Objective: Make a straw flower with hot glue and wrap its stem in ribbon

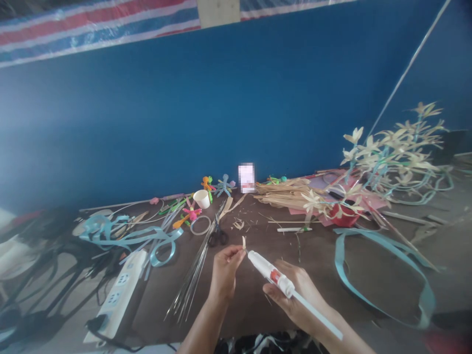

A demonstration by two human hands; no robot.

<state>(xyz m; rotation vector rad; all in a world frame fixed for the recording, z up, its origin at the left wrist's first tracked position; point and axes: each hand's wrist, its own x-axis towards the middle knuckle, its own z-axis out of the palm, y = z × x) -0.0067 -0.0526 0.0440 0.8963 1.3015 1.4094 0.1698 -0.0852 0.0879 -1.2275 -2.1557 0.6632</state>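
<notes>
Near the middle of the table, my left hand [226, 268] pinches a small pale petal-like strip [244, 242] upright between thumb and fingertips. My right hand [295, 290] is closed around a white glue gun [267, 268]. A long white glue stick [317, 315] sticks out of its back end. The gun's nozzle meets the base of the strip at my left fingertips; whether they touch I cannot tell. Black-handled scissors [218, 238] lie just beyond my left hand, beside a bundle of thin metal wires [193, 275]. Pale scraps [239, 224] are scattered past the strip.
A power strip [117, 295] with a plugged-in cord and blue ribbon [129, 236] are at left. A paper cup [201, 198], tape ring [201, 225] and dried husks [283, 194] lie along the back. Pale husk-like flowers [398, 142] and a ribbon loop [341, 260] occupy the right.
</notes>
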